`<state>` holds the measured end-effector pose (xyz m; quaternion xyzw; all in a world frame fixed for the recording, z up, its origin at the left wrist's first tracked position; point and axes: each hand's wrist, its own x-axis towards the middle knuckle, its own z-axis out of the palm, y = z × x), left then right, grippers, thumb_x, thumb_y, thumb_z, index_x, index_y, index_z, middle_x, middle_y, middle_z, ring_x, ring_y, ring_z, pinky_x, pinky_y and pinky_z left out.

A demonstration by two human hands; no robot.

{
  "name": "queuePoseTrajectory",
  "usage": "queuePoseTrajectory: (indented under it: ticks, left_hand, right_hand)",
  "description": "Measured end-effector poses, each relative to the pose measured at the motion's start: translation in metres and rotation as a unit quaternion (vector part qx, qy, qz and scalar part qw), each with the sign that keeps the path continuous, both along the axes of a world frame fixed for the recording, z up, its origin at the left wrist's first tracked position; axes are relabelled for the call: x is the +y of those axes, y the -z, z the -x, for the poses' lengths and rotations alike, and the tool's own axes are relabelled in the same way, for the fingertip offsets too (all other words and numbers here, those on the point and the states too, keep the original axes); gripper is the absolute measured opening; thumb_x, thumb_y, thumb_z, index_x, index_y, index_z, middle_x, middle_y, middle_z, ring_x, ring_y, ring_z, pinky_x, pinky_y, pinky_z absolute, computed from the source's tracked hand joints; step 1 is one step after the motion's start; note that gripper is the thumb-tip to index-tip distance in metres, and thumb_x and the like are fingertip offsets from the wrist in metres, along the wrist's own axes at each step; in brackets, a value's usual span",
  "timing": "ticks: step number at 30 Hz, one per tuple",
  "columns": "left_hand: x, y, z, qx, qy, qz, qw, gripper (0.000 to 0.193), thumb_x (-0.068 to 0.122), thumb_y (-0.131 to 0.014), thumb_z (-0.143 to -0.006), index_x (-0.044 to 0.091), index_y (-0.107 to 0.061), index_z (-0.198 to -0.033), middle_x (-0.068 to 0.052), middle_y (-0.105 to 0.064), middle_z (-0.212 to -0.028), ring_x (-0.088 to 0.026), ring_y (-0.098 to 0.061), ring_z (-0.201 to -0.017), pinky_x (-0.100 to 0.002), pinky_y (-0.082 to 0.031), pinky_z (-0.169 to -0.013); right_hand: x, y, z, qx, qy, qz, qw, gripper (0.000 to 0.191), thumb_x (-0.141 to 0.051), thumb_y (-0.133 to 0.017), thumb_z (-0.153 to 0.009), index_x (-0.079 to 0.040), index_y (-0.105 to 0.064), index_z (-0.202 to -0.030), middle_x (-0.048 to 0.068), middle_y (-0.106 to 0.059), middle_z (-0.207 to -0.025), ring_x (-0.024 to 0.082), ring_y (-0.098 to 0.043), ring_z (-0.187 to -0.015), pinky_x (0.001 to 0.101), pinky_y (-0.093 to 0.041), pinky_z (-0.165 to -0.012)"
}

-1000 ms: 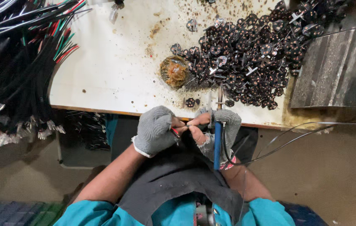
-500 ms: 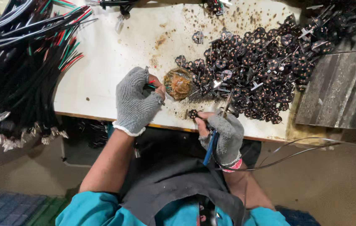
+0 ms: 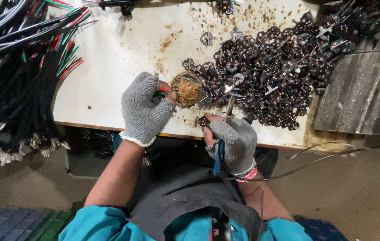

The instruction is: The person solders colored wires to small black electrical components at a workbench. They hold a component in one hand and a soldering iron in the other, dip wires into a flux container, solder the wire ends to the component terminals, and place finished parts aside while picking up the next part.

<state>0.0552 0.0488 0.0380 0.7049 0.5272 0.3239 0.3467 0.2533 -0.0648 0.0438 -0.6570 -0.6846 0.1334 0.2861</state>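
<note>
**Wire ends at the flux tin: both gloved hands working at the near bench edge**

A small round tin of brown, waxy paste (image 3: 186, 88) is sitting on the stained white bench (image 3: 109, 76), just in front of the near edge. The left hand (image 3: 144, 108), wearing a grey knitted glove, is lying just left of the tin, its fingers (image 3: 168, 89) closing on the ends of thin red and green wires (image 3: 162, 92) that are pointing at the tin's rim. The right hand (image 3: 234, 142), in a fingerless grey glove, is holding a soldering iron with a blue handle (image 3: 219, 151); the fingers are wrapping round the handle and the metal tip is pointing up towards the tin's right side. Whether the tip is touching anything cannot be told. One small black disc part (image 3: 203, 121) is lying at the bench edge, just beside the right thumb. Behind the tin, a heap of black round plug inserts with copper pins (image 3: 279, 67) is spreading across the bench to the right. A bundle of black cables with red and green cores (image 3: 20, 76) is overhanging the left end. A grey metal block (image 3: 359, 102) is sitting at the far right.
</note>
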Motion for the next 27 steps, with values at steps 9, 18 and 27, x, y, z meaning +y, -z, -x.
queuePoseTrajectory:
  ticks: [9, 18, 27]
  left_hand:
    - [-0.004, -0.002, 0.002, 0.005, -0.008, -0.057, 0.998, 0.016, 0.010, -0.082, -0.080, 0.007, -0.067, -0.085, -0.010, -0.059, -0.080, -0.027, -0.062, -0.071, -0.036, -0.049, -0.066]
    - [-0.049, -0.011, 0.008, -0.037, 0.171, 0.019, 0.984, 0.011, 0.014, -0.076, -0.071, 0.014, -0.069, -0.079, -0.006, -0.060, -0.074, -0.026, -0.063, -0.069, -0.038, -0.050, -0.062]
    - [-0.054, -0.004, -0.007, 0.079, 0.168, -0.060, 0.981, 0.010, 0.018, -0.075, -0.071, 0.019, -0.070, -0.080, -0.004, -0.063, -0.078, -0.028, -0.066, -0.072, -0.041, -0.050, -0.061]
  right_hand:
    - [-0.007, 0.005, 0.006, -0.017, -0.005, -0.035, 0.999, 0.028, -0.025, -0.089, -0.079, -0.011, -0.075, -0.098, 0.006, -0.074, -0.089, 0.029, -0.068, -0.080, 0.0419, -0.052, -0.072]
    - [-0.017, 0.008, 0.003, 0.011, -0.014, -0.037, 0.999, 0.030, -0.033, -0.086, -0.085, -0.010, -0.077, -0.101, 0.008, -0.073, -0.088, 0.031, -0.067, -0.079, 0.0427, -0.050, -0.072]
    - [-0.048, 0.007, -0.027, 0.087, -0.040, 0.001, 0.995, 0.075, -0.077, -0.046, -0.098, -0.006, -0.070, -0.104, 0.007, -0.068, -0.085, 0.033, -0.066, -0.081, 0.0443, -0.050, -0.074]
